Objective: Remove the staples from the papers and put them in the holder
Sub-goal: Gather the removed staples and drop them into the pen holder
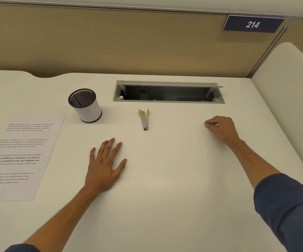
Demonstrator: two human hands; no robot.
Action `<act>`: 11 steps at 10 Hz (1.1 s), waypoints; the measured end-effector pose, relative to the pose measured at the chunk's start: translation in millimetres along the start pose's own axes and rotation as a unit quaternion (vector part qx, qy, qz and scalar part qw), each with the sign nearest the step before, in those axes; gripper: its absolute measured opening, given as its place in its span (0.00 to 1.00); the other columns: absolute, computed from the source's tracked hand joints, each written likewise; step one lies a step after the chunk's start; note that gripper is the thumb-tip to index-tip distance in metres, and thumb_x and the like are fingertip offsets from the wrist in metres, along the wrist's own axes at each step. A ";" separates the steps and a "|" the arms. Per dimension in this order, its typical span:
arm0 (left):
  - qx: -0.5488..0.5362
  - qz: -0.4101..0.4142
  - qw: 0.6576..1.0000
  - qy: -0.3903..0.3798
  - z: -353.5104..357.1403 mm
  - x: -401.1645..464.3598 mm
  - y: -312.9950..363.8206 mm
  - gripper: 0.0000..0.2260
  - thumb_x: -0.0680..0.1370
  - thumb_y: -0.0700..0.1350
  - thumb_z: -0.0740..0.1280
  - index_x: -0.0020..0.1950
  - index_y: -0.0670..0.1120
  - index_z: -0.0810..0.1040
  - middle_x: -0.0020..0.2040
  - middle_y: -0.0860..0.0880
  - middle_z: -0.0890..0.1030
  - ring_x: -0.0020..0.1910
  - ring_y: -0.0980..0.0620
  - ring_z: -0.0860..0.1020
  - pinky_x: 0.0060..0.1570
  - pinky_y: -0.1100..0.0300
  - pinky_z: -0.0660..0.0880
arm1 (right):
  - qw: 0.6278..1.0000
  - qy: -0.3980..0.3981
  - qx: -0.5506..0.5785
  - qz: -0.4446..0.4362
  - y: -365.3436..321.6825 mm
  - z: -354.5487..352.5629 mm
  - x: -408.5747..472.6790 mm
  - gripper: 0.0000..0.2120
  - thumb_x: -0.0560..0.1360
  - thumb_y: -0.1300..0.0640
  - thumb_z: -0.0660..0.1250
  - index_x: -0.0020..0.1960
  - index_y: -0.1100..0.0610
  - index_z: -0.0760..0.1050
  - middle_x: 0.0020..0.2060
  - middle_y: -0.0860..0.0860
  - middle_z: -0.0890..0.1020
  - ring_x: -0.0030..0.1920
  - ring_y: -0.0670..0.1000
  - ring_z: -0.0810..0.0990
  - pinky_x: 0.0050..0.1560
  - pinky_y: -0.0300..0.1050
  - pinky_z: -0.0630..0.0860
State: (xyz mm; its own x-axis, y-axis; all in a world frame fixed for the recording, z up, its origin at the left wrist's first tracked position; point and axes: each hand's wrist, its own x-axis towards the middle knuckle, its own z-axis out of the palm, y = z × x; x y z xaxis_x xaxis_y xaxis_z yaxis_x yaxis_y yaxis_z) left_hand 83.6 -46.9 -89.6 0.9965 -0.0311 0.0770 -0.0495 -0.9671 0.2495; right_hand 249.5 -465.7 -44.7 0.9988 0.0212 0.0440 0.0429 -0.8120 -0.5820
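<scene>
**Staple pinched, papers set aside**

A tiny staple (pixel 212 123) sits pinched between the curled fingers (pixel 207 125) of my right hand (pixel 221 129), low over the tabletop (pixel 165 179). The papers (pixel 19 157) lie far to my left. The mesh holder (pixel 85 105) stands upright beyond them, the staple remover (pixel 144 120) beside it. My left hand (pixel 104 165) rests flat, fingers spread, grasping nothing.
</scene>
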 end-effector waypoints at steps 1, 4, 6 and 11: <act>0.002 0.001 1.000 0.002 -0.4 0.1 0.1 0.29 0.79 0.64 0.47 0.78 0.56 0.58 0.79 0.53 0.56 0.78 0.52 0.54 0.74 0.45 0.48 | 0.999 -0.002 -0.037 -0.011 -2.2 -1.1 3.5 0.08 0.76 0.56 0.69 0.51 0.59 0.84 0.50 0.54 0.85 0.51 0.55 0.81 0.57 0.50 0.76; -0.002 0.000 1.000 0.004 -0.2 0.0 0.6 0.29 0.79 0.64 0.47 0.78 0.56 0.58 0.79 0.53 0.56 0.78 0.52 0.53 0.75 0.45 0.47 | 0.979 -0.007 -0.198 -0.044 -9.5 3.9 -0.8 0.10 0.80 0.59 0.60 0.51 0.58 0.80 0.50 0.54 0.82 0.49 0.56 0.79 0.49 0.46 0.72; -0.001 -0.001 1.000 0.004 -0.1 -0.1 1.3 0.29 0.79 0.64 0.47 0.78 0.56 0.58 0.79 0.53 0.56 0.78 0.52 0.53 0.74 0.45 0.47 | 0.948 -0.001 -0.315 -0.040 -14.2 17.4 -12.2 0.10 0.77 0.67 0.57 0.55 0.62 0.74 0.51 0.57 0.77 0.50 0.57 0.75 0.39 0.48 0.68; -0.009 -0.001 1.000 0.005 0.4 -0.5 0.4 0.29 0.79 0.64 0.47 0.78 0.56 0.57 0.79 0.53 0.56 0.78 0.52 0.52 0.75 0.45 0.46 | 0.935 -0.067 0.313 0.156 -132.8 48.8 -24.4 0.09 0.82 0.56 0.57 0.57 0.58 0.73 0.51 0.51 0.76 0.45 0.45 0.77 0.43 0.38 0.76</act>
State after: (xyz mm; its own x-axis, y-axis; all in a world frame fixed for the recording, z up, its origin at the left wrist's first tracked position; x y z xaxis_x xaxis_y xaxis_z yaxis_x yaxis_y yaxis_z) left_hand 83.1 -47.4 -89.9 0.9960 -0.0273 0.0853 -0.0492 -0.9625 0.2668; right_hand 220.6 -329.9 -8.1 0.9573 -0.0526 -0.2842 -0.2869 -0.2926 -0.9122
